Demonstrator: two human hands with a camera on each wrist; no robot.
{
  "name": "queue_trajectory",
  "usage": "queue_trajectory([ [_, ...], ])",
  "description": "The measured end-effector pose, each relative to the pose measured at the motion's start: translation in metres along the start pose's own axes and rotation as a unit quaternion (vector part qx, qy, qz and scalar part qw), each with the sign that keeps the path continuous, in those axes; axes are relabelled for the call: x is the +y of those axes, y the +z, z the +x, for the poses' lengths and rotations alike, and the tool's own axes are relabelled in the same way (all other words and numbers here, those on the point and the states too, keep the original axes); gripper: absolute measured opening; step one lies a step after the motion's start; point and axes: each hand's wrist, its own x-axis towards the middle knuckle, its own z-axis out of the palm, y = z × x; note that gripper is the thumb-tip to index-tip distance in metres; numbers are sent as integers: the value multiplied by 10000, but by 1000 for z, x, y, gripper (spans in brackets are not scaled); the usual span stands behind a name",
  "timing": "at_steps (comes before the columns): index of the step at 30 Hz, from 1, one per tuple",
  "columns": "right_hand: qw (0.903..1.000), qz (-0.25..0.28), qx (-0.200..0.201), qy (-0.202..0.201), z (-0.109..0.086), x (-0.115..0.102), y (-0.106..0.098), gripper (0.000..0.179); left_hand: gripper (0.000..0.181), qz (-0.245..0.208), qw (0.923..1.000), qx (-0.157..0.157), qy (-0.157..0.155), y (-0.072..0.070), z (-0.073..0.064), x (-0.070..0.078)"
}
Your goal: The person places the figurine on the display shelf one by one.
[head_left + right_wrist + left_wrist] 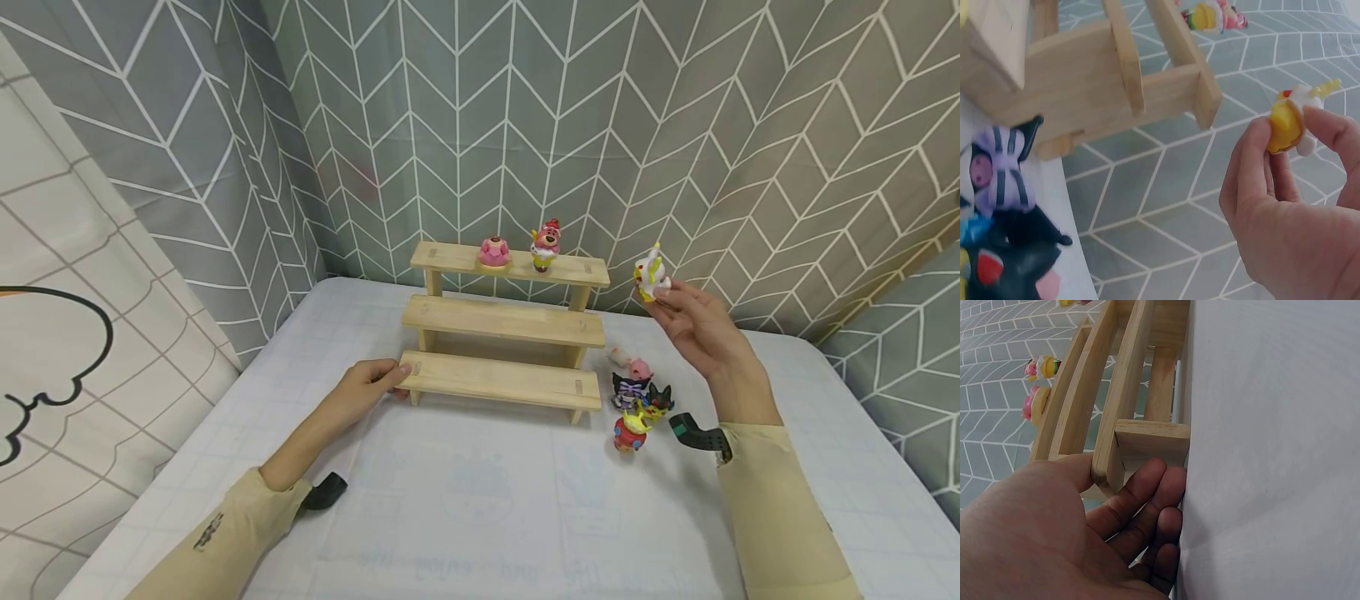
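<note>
My right hand pinches a small white and yellow figurine between thumb and fingers, raised off the right end of a three-step wooden display stand. In the right wrist view the figurine shows a yellow underside and a yellow pointed tip. At the stand's left end, my left hand grips the lowest step, thumb on top and fingers curled beneath, as the left wrist view also shows. On the top step stand a pink figurine with a tan base and a pink figurine with a red hat.
Right of the stand, several figurines cluster on the white-covered table: a pink one, a dark one with a striped purple bow, a black-eared one and a red and yellow one. A patterned grey curtain hangs behind.
</note>
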Motion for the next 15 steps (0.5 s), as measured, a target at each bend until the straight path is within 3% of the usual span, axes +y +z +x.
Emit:
queue_trajectory([
  [7,9949,781,-638,-81,1,1,3,34,41,-25,10000,5,1,0,0,2],
  [15,9917,1108,-657,-19,-1,0,8,37,40,-20,10000,27,15,-1,-1,3],
])
